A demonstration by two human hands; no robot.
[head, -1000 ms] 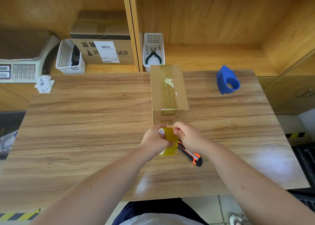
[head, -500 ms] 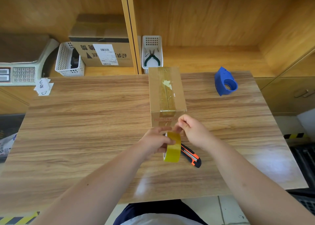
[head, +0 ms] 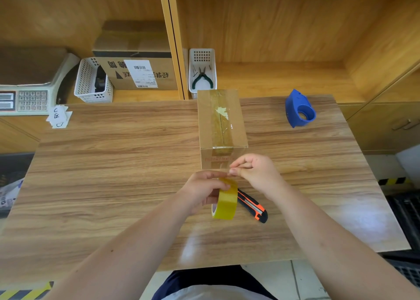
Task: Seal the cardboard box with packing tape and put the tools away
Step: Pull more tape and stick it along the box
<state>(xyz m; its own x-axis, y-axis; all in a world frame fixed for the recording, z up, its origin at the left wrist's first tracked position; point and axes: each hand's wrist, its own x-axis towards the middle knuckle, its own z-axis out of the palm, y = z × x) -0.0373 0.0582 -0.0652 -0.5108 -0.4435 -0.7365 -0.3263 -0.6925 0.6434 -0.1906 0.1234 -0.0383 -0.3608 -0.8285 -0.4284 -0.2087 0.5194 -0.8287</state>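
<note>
Single head-worn wide-angle view, looking forward and steeply down over the near edge of the bench (head: pixel 113 186). Close enough for both forearms to fill the lower frame, with the left hand (head: pixel 204 191) and right hand (head: pixel 256 172) near centre. Whole bench top in frame, far edge meeting the wooden shelving (head: pixel 272 38) at top. Strong bowing toward the corners. No second view to overlap.

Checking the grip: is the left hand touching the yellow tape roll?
Touching: head view shows left hand fingers wrapped over yellow tape roll.
</note>
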